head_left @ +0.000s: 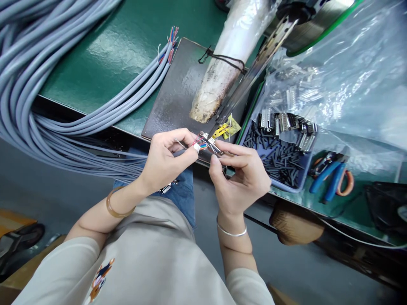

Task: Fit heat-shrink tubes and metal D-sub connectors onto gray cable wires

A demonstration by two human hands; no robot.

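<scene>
My left hand (167, 159) pinches the end of a grey cable, where thin coloured wires (202, 146) fan out from a white wrap. Between the thumb and fingers of my right hand (240, 173) is a small metal multi-pin connector (215, 147), partly hidden by my fingertips. The wires meet the connector between both hands. Over this spot reaches the tip of a soldering iron (235, 91), which comes down from the upper right and is held by neither hand. Just beyond it lie a yellow piece (221, 130) and a yellow sponge (234, 127).
Grey cables (41, 55) bundle at the left, stripped ends on a dark board (171, 93). A plastic-wrapped tube (222, 55) lies above. At right are a blue tray (299, 186) with black sleeves (282, 163) and connectors (289, 123), blue-handled pliers (330, 176) and a solder spool (318, 25).
</scene>
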